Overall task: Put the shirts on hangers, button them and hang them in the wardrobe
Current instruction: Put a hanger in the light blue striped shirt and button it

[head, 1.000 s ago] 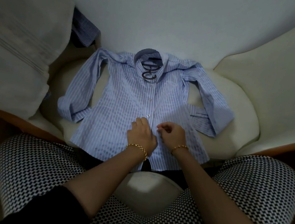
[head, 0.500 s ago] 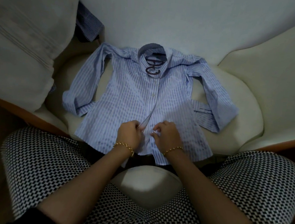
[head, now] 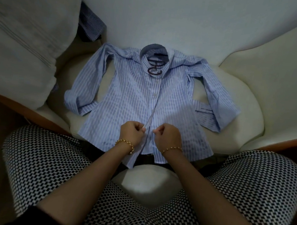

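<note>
Pinching near front edges of shirt (head: 127, 96) with left hand (head: 131, 135) and right hand (head: 168, 137). Likely soft, light, floppy; best held by edges.

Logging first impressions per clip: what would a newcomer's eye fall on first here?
The blue striped shirt lies spread flat on the cream seat in the middle, a dark hanger hook showing at its collar. Near its lower front, the left hand and right hand each pinch an edge of the open placket.
</note>
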